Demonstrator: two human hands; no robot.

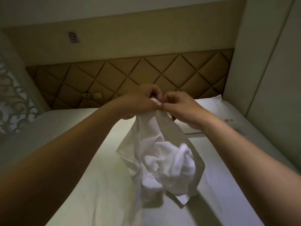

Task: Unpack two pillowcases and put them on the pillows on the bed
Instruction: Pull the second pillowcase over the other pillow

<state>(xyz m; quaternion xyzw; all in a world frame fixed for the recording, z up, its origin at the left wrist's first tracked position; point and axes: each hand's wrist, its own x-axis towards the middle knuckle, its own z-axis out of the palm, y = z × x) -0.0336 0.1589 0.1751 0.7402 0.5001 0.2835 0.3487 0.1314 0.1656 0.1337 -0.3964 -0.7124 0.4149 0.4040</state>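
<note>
Above the bed [97, 176], the left hand [138, 101] and right hand [182, 108] meet, both pinching the top edge of a translucent bag [154, 128]. The bag hangs below the grip, with white pillowcase fabric [167, 162] bunched in its bottom. A pillow [211, 103] lies beyond.

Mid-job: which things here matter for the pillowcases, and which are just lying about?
Job:
- left hand and right hand, pinching the top of the bag
- bag of white cloth
- pillow
- bed

Just there:
- padded headboard
- no-smoking sign
- sockets
- patterned screen
</note>
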